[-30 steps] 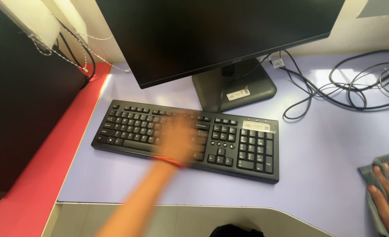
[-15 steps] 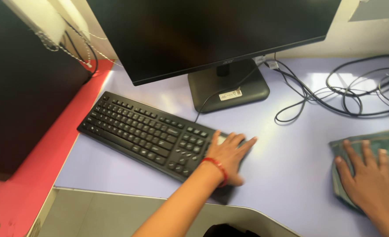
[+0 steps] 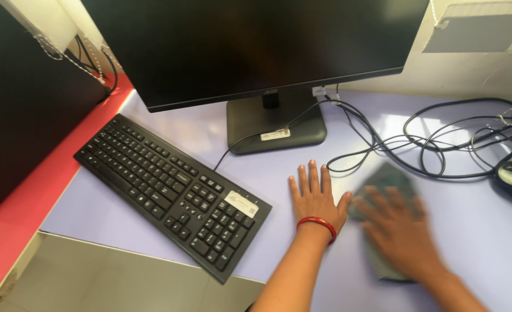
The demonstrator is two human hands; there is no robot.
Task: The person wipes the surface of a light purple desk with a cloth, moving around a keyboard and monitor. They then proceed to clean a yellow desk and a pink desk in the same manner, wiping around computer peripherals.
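One dark green woven cloth [image 3: 386, 184] lies flat on the smooth lilac desk [image 3: 475, 231], its long axis running toward the person. The blurred right hand [image 3: 397, 231] presses on it, fingers spread. The left hand [image 3: 315, 199] rests flat beside it, fingers together, near one angled black plastic keyboard [image 3: 169, 188].

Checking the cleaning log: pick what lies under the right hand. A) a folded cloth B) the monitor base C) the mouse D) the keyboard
A: the blurred right hand presses flat on a greenish cloth on the lilac desk, beside the left hand.
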